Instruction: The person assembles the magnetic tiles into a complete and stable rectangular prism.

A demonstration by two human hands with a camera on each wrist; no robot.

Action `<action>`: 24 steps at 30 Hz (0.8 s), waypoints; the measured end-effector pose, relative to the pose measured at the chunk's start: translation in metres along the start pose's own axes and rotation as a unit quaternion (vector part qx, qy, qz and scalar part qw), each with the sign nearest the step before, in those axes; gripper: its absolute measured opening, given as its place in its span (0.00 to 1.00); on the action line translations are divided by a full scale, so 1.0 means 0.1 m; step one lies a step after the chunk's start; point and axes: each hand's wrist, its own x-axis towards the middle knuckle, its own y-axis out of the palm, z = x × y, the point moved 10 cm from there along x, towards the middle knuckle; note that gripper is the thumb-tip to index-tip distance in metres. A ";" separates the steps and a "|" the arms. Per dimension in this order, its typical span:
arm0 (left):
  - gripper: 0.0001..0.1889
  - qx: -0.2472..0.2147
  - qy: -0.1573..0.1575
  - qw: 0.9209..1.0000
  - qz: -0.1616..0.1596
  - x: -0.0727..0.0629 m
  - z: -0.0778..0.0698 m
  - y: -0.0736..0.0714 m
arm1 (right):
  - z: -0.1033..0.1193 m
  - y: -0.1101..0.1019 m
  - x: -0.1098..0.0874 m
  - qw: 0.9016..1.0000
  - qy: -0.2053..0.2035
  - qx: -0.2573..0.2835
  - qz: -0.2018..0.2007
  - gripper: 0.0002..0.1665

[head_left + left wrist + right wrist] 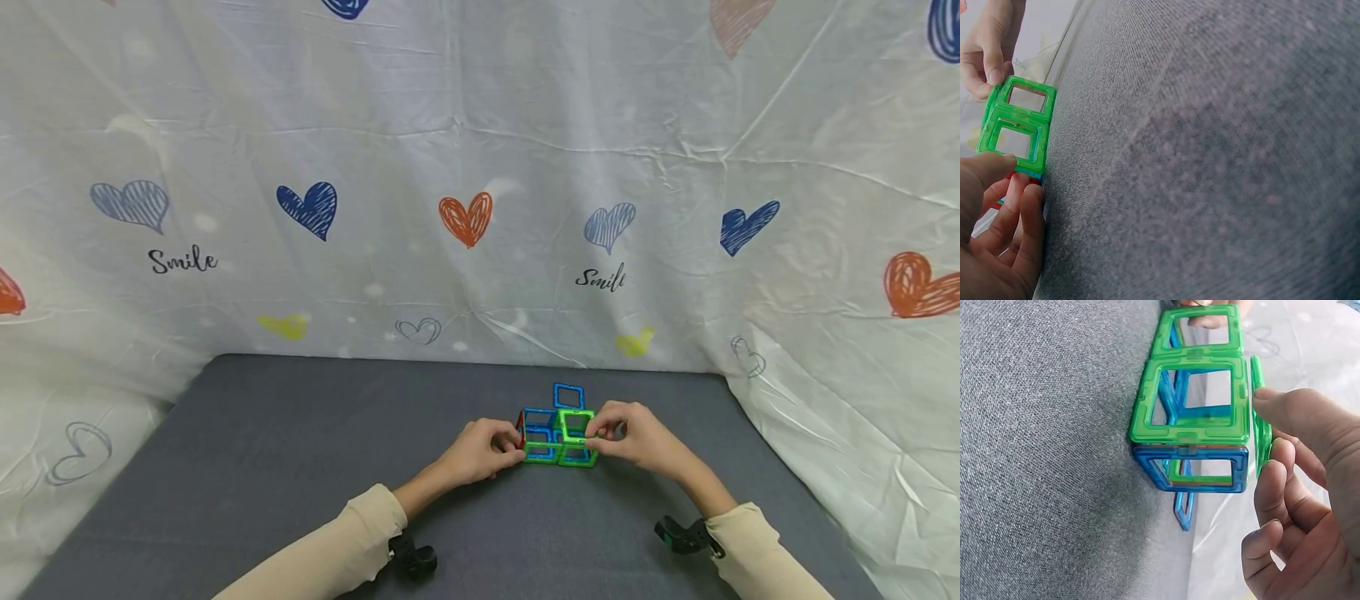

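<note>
A small box-like build of magnetic tiles (1185, 435) stands on the dark cloth, with green square frames in front and blue ones at the end and inside. My left hand (480, 452) holds its left end, the thumb on a green frame and fingers by a red tile (521, 427). Over the right half of the build, my right hand (641, 435) pinches a green square tile (1262, 440) between thumb and fingers. A narrow gap separates that tile from the build's top in the right wrist view. Part of the build's left end is hidden by my left fingers.
A blue square tile (568, 386) shows just behind the build. Dark grey cloth (300, 433) covers the table. A white curtain (525, 317) with printed hearts hangs along the back edge and sides. Black camera mounts (412, 560) sit on both wrists.
</note>
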 end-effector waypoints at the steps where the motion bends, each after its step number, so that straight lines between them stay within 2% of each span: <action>1: 0.04 0.000 0.002 1.000 0.000 0.00 0.00 0.00 | 0.00 0.01 0.00 1.000 0.002 -0.001 0.003 0.05; 10: 0.04 -0.003 0.001 1.000 -0.001 0.00 -0.01 0.01 | -0.03 0.03 0.00 1.000 0.021 0.008 0.015 0.06; 24: 0.04 0.001 0.000 1.000 0.000 0.01 0.02 0.01 | -0.05 0.04 0.00 0.999 0.025 0.015 0.017 0.04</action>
